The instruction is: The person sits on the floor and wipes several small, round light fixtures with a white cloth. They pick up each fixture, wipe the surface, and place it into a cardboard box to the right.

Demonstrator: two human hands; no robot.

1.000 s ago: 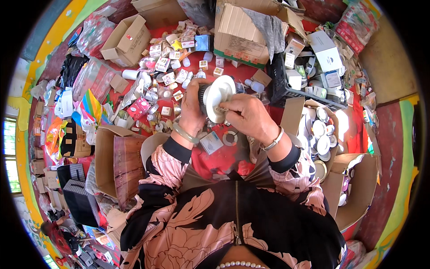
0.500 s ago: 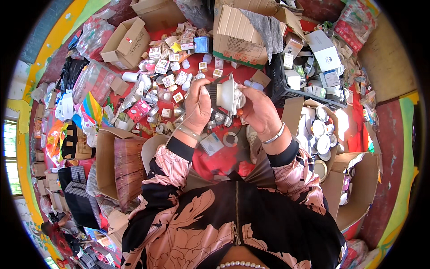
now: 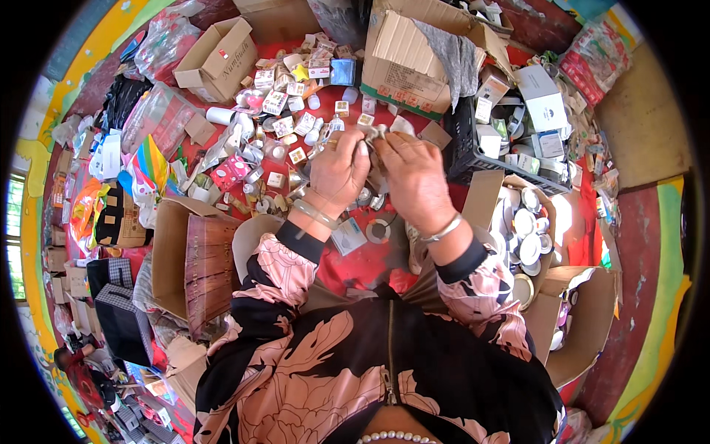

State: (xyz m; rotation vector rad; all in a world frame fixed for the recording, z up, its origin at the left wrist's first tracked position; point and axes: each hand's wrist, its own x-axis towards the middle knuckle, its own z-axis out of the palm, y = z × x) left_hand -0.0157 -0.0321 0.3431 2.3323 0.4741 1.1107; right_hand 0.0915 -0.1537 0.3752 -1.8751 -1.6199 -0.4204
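Your left hand (image 3: pixel 337 169) and right hand (image 3: pixel 416 177) pinch a pale crumpled cloth (image 3: pixel 375 133), bunched right between your fingertips! Looks like you're working that cloth; the next move calls for a firm, even grip. Small boxes (image 3: pixel 342 109) lie beyond your fingers.

Cluttered storeroom: cardboard boxes (image 3: pixel 407 72), black crate (image 3: pixel 462 158).

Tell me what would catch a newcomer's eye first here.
Probably the person's left hand and right hand, close together near the middle, gripping a pale crumpled thing, partly hidden. To their right, an open cardboard box holds many round white pieces. Over on the left, a rainbow-striped item stands out.
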